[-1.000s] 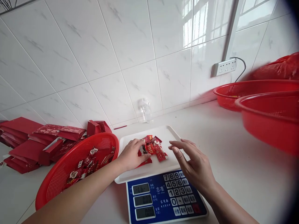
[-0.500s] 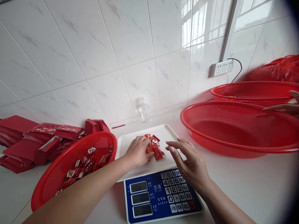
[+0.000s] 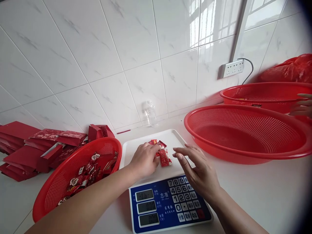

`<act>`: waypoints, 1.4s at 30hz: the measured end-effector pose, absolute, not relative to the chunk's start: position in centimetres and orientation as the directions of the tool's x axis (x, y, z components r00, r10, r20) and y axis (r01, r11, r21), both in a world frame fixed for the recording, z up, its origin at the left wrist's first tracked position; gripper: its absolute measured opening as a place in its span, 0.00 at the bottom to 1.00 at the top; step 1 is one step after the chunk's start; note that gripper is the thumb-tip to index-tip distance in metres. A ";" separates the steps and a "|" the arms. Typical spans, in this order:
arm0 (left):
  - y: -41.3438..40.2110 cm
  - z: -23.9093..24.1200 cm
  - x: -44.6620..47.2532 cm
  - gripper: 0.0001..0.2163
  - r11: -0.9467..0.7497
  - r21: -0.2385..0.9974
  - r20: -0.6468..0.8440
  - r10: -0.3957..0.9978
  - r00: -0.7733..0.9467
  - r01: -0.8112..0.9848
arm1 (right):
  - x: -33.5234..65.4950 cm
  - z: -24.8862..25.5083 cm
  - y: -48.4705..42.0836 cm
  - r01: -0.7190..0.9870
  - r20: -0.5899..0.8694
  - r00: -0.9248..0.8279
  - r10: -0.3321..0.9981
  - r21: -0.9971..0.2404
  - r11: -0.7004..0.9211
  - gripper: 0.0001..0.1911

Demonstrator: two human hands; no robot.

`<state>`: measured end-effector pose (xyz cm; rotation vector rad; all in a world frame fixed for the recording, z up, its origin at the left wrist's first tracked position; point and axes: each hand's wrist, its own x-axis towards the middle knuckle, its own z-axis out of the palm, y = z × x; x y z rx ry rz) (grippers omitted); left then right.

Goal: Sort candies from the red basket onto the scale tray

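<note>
On the white tray (image 3: pixel 133 148) of a blue digital scale (image 3: pixel 168 204) lies a small pile of red wrapped packets (image 3: pixel 165 158). My left hand (image 3: pixel 146 161) is at the pile's left side, thumb and fingers curled in around a red packet mostly hidden by them. Over the tray's right edge hovers my right hand (image 3: pixel 198 169), fingers stretched out and thumb apart, with nothing in it. It stays a little to the right of the packets without touching them. The scale's displays and number keys show in front of the tray.
Left of the scale, a red basket (image 3: pixel 46 185) holds several wrapped packets, with red boxes (image 3: pixel 21 156) behind it. Two red baskets stand right, one nearer (image 3: pixel 234 156) and one farther (image 3: pixel 265 86); another person's hand (image 3: pixel 302 105) is there. A clear bottle (image 3: pixel 151 113) stands by the wall.
My left hand has closed in around the packet at the pile's left, now covering more of it. My right hand is nearly still. The nearer right basket has shifted slightly; the other person's hand moved.
</note>
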<state>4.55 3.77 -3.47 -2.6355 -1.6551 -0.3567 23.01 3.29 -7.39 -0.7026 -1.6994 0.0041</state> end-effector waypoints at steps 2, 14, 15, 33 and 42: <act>3.4 -3.3 5.0 0.17 -0.470 0.073 0.165 0.876 0.454 0.880 | 23.0 -7.4 3.3 0.446 0.892 -0.079 0.444 -0.367 0.816 0.05; 3.6 -2.7 6.3 0.11 -0.474 0.069 -0.002 0.880 0.475 0.878 | 23.1 -7.2 3.2 0.453 0.885 -0.079 0.459 -0.379 0.807 0.06; 3.7 -2.6 6.1 0.10 -0.466 0.094 0.008 0.884 0.468 0.880 | 23.1 -7.2 3.2 0.450 0.887 -0.078 0.455 -0.376 0.810 0.06; 11.0 4.2 12.9 0.29 -0.314 0.754 0.064 0.910 0.410 0.578 | 23.5 -7.6 4.4 0.550 0.873 -0.076 0.483 -0.367 0.750 0.06; 9.4 -1.8 6.2 0.17 -0.316 0.189 -0.082 0.938 0.336 0.930 | 27.7 -10.2 8.0 0.891 0.734 0.123 0.668 -0.379 0.251 0.24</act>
